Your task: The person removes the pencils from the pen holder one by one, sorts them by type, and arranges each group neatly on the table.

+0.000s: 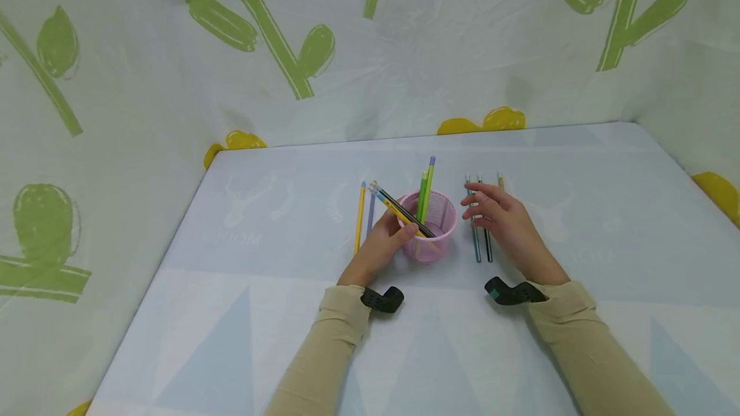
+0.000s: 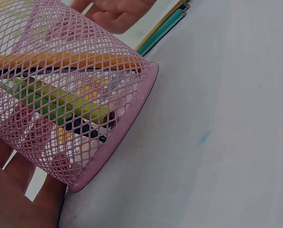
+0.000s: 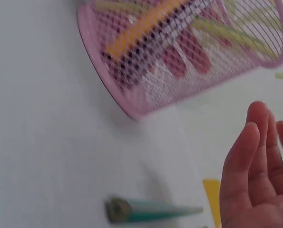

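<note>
A pink mesh pencil cup [image 1: 435,226] stands near the centre of the counter [image 1: 289,339], which is covered with a pale blue printed sheet. The cup holds two green pencils [image 1: 424,196] that rise above its rim, with further pencils visible through the mesh in the left wrist view.

The left hand [image 1: 384,242] sits against the left side of the cup. Its thumb and fingers pinch a yellow-and-black pencil [image 1: 399,210], whose lower end lies inside the cup mouth and whose upper end slants up and to the left. In the left wrist view the palm lies against the cup wall [image 2: 74,109].

Two loose pencils, one yellow [image 1: 360,217] and one purple [image 1: 370,210], lie flat on the counter just left of the left hand.

The right hand [image 1: 503,220] is right of the cup, fingers extended and slightly spread, holding nothing. It lies over a row of teal and dark pencils [image 1: 481,242] on the counter; whether the fingertips touch them cannot be determined. The right wrist view shows the relaxed fingers [image 3: 255,156] and one teal pencil tip [image 3: 146,210] below the cup.

Black wrist mounts [image 1: 384,299] sit at both cuffs.
</note>
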Demonstrator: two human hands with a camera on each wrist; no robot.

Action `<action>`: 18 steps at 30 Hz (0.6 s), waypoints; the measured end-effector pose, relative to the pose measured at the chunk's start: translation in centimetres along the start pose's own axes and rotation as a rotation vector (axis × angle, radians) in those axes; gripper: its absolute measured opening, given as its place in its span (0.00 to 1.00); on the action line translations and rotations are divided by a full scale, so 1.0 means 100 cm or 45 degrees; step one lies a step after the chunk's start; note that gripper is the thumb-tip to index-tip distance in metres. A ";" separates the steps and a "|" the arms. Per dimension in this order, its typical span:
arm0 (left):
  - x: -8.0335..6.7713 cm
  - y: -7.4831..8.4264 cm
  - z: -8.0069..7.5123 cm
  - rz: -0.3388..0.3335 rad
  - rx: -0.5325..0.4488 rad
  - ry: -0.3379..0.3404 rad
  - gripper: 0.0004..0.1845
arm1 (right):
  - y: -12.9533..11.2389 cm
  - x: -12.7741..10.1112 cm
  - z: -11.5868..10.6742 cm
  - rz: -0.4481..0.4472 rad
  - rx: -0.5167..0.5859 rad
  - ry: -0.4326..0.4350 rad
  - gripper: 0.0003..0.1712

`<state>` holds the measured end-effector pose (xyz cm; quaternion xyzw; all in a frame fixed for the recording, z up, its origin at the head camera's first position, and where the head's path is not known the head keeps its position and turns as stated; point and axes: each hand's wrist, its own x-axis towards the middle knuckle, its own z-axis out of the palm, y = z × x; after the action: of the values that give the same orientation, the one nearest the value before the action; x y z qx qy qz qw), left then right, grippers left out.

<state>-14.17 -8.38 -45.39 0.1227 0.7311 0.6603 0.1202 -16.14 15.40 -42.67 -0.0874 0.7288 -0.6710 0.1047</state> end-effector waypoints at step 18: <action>0.000 0.000 -0.001 -0.011 -0.005 0.014 0.35 | 0.009 -0.002 0.028 -0.033 -0.049 -0.223 0.28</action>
<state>-14.20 -8.50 -45.34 0.1157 0.7309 0.6619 0.1192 -15.16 12.84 -43.79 -0.1572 0.7285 -0.6478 0.1578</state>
